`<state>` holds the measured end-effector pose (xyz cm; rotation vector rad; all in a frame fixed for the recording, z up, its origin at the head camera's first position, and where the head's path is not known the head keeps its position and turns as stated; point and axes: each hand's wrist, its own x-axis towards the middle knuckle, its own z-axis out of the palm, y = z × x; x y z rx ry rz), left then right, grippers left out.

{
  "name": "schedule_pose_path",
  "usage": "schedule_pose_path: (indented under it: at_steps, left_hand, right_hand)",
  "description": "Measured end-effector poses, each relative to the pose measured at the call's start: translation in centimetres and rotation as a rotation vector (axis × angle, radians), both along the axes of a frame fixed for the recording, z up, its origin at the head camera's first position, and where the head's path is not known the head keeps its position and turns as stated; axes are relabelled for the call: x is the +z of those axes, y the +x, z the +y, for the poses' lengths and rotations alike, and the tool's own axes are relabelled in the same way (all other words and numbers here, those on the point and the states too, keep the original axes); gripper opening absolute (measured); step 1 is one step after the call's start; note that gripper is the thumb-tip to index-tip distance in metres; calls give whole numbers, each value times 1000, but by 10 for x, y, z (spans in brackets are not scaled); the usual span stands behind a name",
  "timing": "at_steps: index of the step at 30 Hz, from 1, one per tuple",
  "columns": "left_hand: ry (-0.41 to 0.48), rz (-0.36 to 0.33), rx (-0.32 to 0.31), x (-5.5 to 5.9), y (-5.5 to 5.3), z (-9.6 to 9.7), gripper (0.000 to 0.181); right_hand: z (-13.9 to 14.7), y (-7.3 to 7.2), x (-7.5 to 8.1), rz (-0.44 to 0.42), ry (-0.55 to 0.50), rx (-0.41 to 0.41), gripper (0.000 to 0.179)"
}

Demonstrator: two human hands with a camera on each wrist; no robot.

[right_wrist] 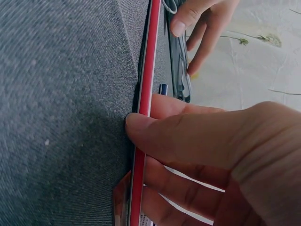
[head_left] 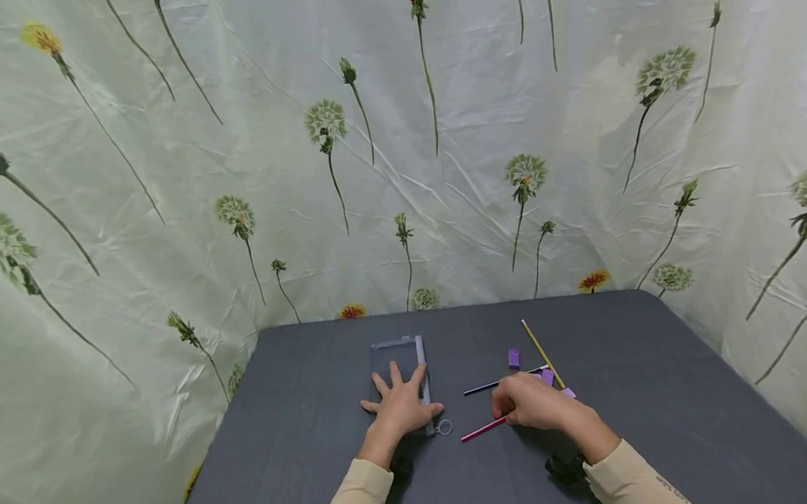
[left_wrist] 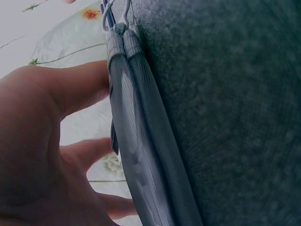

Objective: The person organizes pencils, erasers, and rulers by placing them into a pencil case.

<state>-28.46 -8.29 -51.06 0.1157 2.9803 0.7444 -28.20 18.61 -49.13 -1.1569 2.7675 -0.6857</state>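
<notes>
With fingers spread wide, my left hand (head_left: 402, 405) rests flat on a clear zip pouch (head_left: 395, 352). The pouch has a pale zipper strip along its right side and a ring pull (head_left: 444, 427) near the thumb. In the left wrist view, the thumb touches the edge of the pouch (left_wrist: 146, 141). To the right, my right hand (head_left: 536, 401) pinches a red pencil (head_left: 482, 430) between thumb and fingers. The red pencil (right_wrist: 148, 61) lies low along the cloth in the right wrist view.
Beyond the right hand lie a dark blue pencil (head_left: 479, 389), a yellow pencil (head_left: 538, 344) and a purple eraser (head_left: 513, 358). More purple blocks (head_left: 547, 377) sit beside the knuckles. A flower-printed curtain (head_left: 397, 166) surrounds the dark grey table (head_left: 306, 462).
</notes>
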Motion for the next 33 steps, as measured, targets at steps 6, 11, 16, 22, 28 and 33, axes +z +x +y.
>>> schedule_pose_path:
  at_steps: [6, 11, 16, 22, 28, 33]
  left_hand:
    - [-7, 2, -50, 3, 1, 0, 66]
    - [46, -4, -74, 4, 2, -4, 64]
    - [116, -10, -85, 6, 0, -9, 63]
    - [181, -8, -69, 11, -4, -11, 64]
    - [251, -13, -50, 16, -5, -9, 66]
    - [320, -11, -94, 20, -5, -10, 64]
  right_hand:
    - [-1, 3, -1, 10, 13, -2, 25]
    - [-1, 6, -1, -5, 23, -3, 25]
    - [1, 5, 2, -24, 13, -16, 26]
    - [4, 2, 8, -22, -9, -41, 24]
    - [7, 1, 11, -20, -52, -65, 19]
    - [8, -2, 12, -29, -87, -105, 19]
